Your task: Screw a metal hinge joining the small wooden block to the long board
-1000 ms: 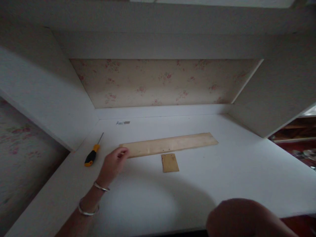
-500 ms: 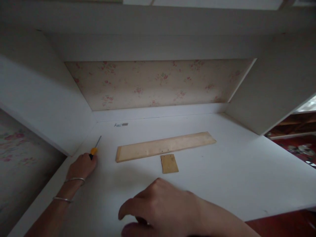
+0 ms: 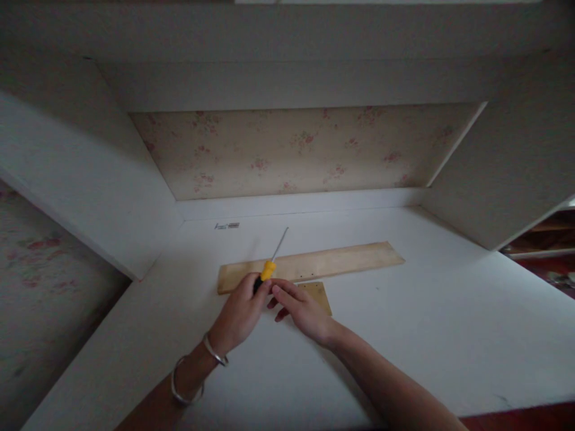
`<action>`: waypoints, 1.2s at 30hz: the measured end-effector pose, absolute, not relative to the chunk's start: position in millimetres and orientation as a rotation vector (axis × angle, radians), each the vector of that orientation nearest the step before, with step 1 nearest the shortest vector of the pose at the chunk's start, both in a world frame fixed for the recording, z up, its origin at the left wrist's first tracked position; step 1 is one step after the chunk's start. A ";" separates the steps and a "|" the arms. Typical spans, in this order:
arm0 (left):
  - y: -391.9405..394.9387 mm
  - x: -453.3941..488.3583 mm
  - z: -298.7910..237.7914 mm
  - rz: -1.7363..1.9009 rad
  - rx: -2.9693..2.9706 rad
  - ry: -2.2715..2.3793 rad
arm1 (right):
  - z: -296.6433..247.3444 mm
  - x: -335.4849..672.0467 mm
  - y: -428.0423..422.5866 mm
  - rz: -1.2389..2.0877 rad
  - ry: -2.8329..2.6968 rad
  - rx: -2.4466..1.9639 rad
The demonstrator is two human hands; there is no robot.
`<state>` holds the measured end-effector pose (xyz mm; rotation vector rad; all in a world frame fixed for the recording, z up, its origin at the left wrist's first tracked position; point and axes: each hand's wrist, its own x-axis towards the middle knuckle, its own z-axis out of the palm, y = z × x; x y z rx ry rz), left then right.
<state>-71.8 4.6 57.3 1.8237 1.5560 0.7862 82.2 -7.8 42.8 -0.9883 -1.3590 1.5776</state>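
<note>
My left hand (image 3: 240,311) is wrapped round the black and yellow handle of a screwdriver (image 3: 268,270). Its thin metal shaft points up and away, over the long wooden board (image 3: 345,257). My right hand (image 3: 303,308) meets the left at the handle, thumb and index finger pinched together and the other fingers loosely curled. Whatever lies in that pinch, if anything, is too small to make out. Beneath the right hand, partly covered, is a small square wooden piece (image 3: 320,294) with small holes near its far edge. Two small holes also show near the board's front edge.
A white tabletop (image 3: 404,335) carries the wood, with white panels (image 3: 112,197) rising at left and right. Floral wallpaper (image 3: 287,149) shows behind. A small printed label (image 3: 227,225) is at the back left. Red items (image 3: 554,269) stand beyond the right edge.
My left hand has brought the screwdriver rightward, up over the board. My right hand has moved farther from me and now meets the left hand near the handle.
</note>
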 end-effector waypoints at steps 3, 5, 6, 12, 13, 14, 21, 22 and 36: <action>-7.1 -36.8 53.6 0.792 1.932 1.442 | 36.8 91.5 -8.5 1.590 -1.147 -1.026; -11.7 -24.3 53.1 0.716 2.049 1.364 | 31.6 100.8 -11.0 1.565 -1.031 -1.080; -12.3 -21.0 54.5 0.665 2.106 1.301 | 28.9 106.1 -12.3 1.537 -0.995 -1.102; 30.7 -34.8 64.5 0.511 2.214 1.011 | 19.4 141.5 -9.7 1.436 -0.798 -1.149; 45.3 -41.8 62.1 0.542 2.195 1.109 | 19.1 147.1 -8.3 1.393 -0.775 -1.170; 60.9 -49.9 58.1 0.537 2.189 1.208 | 19.0 152.2 -7.1 1.347 -0.755 -1.192; 165.2 -120.9 20.3 0.368 2.276 1.834 | 21.1 167.8 -9.4 1.328 -0.632 -1.149; 178.2 -130.1 17.2 0.352 2.297 1.903 | 21.2 167.9 -10.1 1.336 -0.621 -1.143; 296.9 -173.2 -1.7 0.182 2.415 2.017 | 12.0 173.5 -8.1 1.401 -0.587 -1.128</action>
